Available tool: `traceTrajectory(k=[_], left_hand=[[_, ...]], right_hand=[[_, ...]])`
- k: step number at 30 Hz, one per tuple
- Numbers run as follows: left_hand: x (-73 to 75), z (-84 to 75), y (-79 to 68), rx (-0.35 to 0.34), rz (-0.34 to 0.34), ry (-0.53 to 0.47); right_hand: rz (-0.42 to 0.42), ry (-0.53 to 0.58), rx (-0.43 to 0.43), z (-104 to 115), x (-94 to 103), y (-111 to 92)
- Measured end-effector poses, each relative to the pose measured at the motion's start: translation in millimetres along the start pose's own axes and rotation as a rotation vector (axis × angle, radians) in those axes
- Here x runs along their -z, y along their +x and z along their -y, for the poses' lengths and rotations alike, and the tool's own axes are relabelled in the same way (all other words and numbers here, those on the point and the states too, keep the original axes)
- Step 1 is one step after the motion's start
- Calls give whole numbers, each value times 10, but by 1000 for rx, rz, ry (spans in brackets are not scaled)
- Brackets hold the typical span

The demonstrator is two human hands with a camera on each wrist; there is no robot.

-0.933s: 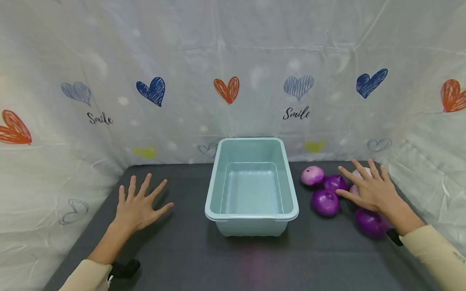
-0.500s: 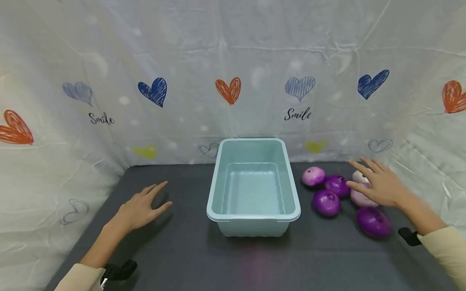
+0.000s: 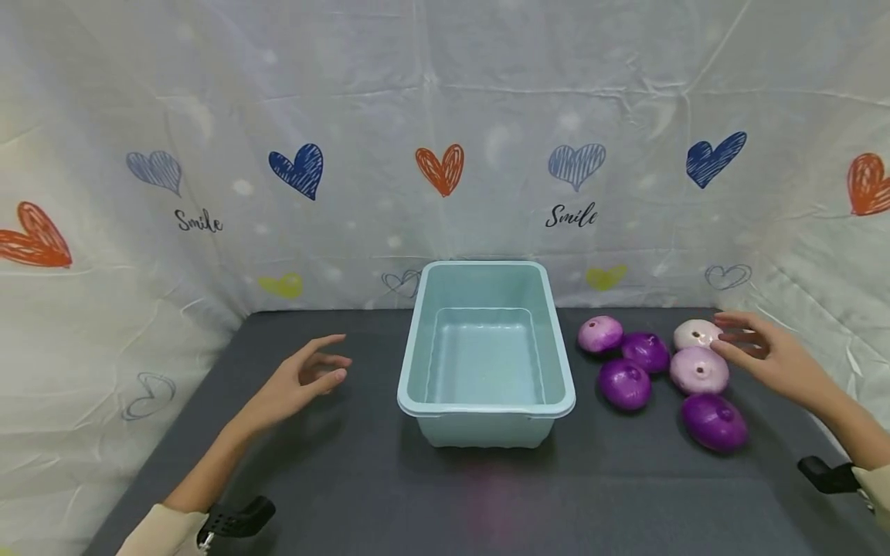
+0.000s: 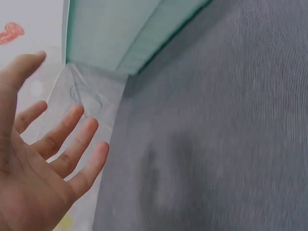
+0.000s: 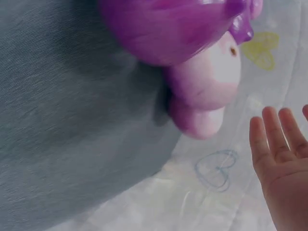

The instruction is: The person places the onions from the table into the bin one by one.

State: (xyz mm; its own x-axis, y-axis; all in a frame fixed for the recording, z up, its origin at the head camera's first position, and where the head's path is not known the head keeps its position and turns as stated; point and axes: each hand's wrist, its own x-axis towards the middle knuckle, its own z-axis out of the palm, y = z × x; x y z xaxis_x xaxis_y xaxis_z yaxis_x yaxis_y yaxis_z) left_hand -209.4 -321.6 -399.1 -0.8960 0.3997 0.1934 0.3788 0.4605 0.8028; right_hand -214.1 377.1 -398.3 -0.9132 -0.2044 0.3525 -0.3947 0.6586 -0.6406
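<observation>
Glossy onions in purple and pale pink, several in all, lie together on the dark table right of a light-blue plastic tub [image 3: 487, 411]. My right hand [image 3: 779, 359] hovers at the right of the group with loosely bent fingers, its fingertips close to a whitish onion [image 3: 695, 333] and a pale pink onion [image 3: 698, 371]. A dark purple onion [image 3: 715, 422] lies in front of them. Nothing is in that hand. Left of the tub my left hand [image 3: 288, 390] hangs over the table, fingers relaxed and spread in the left wrist view, also holding nothing.
Left in the onion group are a pink onion [image 3: 601, 334] and two purple ones, the nearer purple onion [image 3: 624, 384] beside the tub. The dark tabletop [image 3: 361, 494] ends at a white curtain [image 3: 487, 93] printed with hearts, behind and along the sides.
My right hand has drawn back to the right, uncovering the pale onions. My left hand has turned on its side and shifted slightly right; both hands' spread fingers have relaxed into a bend.
</observation>
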Motion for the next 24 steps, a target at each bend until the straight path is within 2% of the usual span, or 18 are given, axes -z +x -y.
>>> traceTrajectory(k=[5, 9, 18, 24], left_hand=[[-157, -103, 78, 13, 25, -117], [-287, -214, 182, 15, 30, -181], [-549, -348, 391, 35, 45, -175], [-626, -372, 439, 43, 77, -218]], right_hand=[[10, 44, -16, -71, -15, -154], [30, 104, 10, -101, -28, -303], [112, 93, 81, -93, -43, -531], [152, 104, 114, -125, -69, -672]])
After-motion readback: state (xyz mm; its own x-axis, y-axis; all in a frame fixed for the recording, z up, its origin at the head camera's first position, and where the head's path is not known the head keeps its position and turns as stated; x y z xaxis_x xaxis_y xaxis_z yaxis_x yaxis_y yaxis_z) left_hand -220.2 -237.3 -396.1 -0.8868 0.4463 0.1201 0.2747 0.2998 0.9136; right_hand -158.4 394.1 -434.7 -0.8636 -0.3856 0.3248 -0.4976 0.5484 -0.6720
